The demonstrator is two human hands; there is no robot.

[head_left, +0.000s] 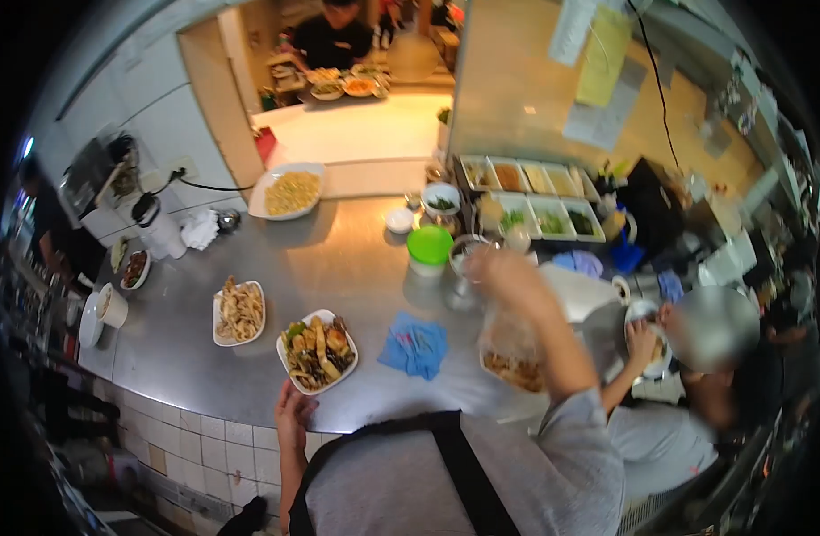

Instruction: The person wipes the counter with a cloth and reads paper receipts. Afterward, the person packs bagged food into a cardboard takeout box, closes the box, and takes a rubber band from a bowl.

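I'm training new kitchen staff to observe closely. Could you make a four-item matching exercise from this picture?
Column one
1. Cloth
2. Tub lid
3. Wearer's left hand
4. Oval dish near the hatch

Column two
A. At the near edge of the counter
B. Heaped with yellowish food
C. Blue and crumpled
D. Bright green

Right pairs: 1-C, 2-D, 3-A, 4-B
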